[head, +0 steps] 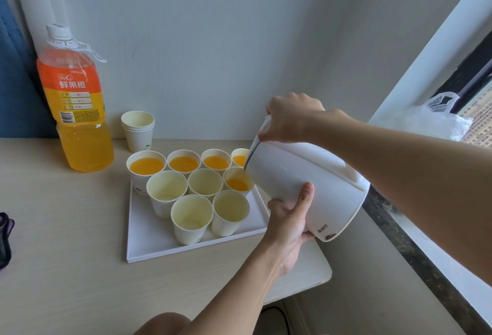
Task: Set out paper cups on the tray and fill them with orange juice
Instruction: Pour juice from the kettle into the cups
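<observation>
- The half-filled cup (237,183) sits at the right end of the middle row on the tray (186,251); it lies directly under the jug's lip, so the juice has almost no gap to cross
- Behind it the four full cups (183,163) line the back row; the four empty cups (205,183) lie to the left of the lip and nearer to you (two in the middle row, two in front), so your next move, as I judge it, goes left and back toward your body
- The jug (306,183) is tilted with its long axis running from the base at lower right down to the lip at upper left, pointing across the tray
- Your right hand (290,119) is curled tight round the handle on the top of the jug; your left hand (288,225) cups the lower wall, thumb laid straight up the side and fingers tucked beneath; the left is the nearer to the empty cups
- Further out on the table (66,228), the spare cups (138,127) are stacked behind the tray, and the juice bottle (76,105) stands capped well to the left
- A plastic bag (431,119) lies on the window ledge to your right
</observation>
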### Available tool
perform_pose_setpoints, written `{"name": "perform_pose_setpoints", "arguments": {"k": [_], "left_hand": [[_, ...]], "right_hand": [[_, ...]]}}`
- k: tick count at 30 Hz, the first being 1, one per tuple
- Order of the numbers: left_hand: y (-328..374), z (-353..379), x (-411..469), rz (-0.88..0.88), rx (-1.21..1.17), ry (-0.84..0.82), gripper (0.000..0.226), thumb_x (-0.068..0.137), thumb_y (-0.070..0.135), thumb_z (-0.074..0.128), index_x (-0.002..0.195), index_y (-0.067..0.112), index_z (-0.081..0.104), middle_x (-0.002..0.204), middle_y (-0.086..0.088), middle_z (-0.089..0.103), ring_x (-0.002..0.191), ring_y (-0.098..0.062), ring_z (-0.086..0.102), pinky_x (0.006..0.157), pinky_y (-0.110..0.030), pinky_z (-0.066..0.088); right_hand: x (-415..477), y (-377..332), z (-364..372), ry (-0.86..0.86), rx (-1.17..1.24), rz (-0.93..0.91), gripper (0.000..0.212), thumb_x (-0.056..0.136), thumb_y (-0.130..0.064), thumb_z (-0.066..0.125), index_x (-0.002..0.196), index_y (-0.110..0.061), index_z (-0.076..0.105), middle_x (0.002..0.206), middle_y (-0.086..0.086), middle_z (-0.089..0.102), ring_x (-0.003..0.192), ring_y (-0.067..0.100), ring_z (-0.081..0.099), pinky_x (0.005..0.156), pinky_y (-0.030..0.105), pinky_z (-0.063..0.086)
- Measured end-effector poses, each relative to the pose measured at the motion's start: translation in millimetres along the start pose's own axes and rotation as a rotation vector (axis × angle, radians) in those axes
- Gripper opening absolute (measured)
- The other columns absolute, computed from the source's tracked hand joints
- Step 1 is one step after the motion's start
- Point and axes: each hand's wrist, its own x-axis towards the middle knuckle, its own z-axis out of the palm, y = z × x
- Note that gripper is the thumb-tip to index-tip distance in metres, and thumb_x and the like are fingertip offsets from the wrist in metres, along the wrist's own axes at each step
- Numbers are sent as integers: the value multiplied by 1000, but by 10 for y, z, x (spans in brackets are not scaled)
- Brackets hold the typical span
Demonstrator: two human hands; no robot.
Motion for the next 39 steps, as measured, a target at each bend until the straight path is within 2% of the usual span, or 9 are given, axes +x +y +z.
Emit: {"name": "perform_pose_setpoints", "arguments": {"k": [7, 15, 22, 26, 33, 39], "left_hand": [[7, -3, -3, 3, -8, -4, 129, 37, 75, 92, 142, 17, 43, 133, -17, 61, 117, -30, 63, 89, -54, 61], [22, -3, -5, 16, -7, -2, 128, 37, 75, 91, 141, 17, 45, 131, -15, 63, 118, -30, 64, 92, -57, 59], [18, 7, -20, 16, -17, -14, 128, 37, 74, 92, 142, 19, 45, 130, -15, 63, 120, -30, 63, 93, -56, 59], [20, 15, -13, 11, -37, 0, 129, 39, 73, 92, 143, 16, 43, 131, -14, 64, 122, -30, 63, 94, -59, 58], [33, 21, -29, 6, -48, -5, 128, 36, 73, 93, 141, 19, 43, 131, -15, 63, 122, -31, 63, 94, -58, 58], [42, 31, -47, -3, -52, -13, 115, 50, 68, 92, 141, 19, 42, 131, -16, 62, 123, -32, 62, 97, -60, 56]], "right_hand": [[-2, -19, -5, -5, -8, -5, 32, 80, -44, 67, 87, -13, 62, 75, 4, 58, 62, 20, 51, 51, 23, 33], [8, -55, -22, -10, -32, -34, 30, 82, -43, 67, 84, -15, 59, 75, 3, 56, 71, 25, 55, 51, 23, 34], [11, -80, -23, -3, -50, -48, 29, 82, -43, 66, 82, -15, 57, 73, 3, 55, 63, 21, 50, 51, 23, 33], [17, -98, -28, -12, -67, -50, 29, 81, -43, 66, 83, -16, 56, 74, 2, 54, 71, 26, 54, 52, 23, 34], [28, -115, -22, -10, -78, -68, 30, 82, -43, 66, 86, -15, 59, 75, 2, 54, 74, 28, 56, 51, 23, 34], [39, -126, -18, -10, -86, -83, 30, 82, -44, 67, 82, -15, 56, 74, 3, 54, 73, 27, 56, 51, 23, 33]]}}
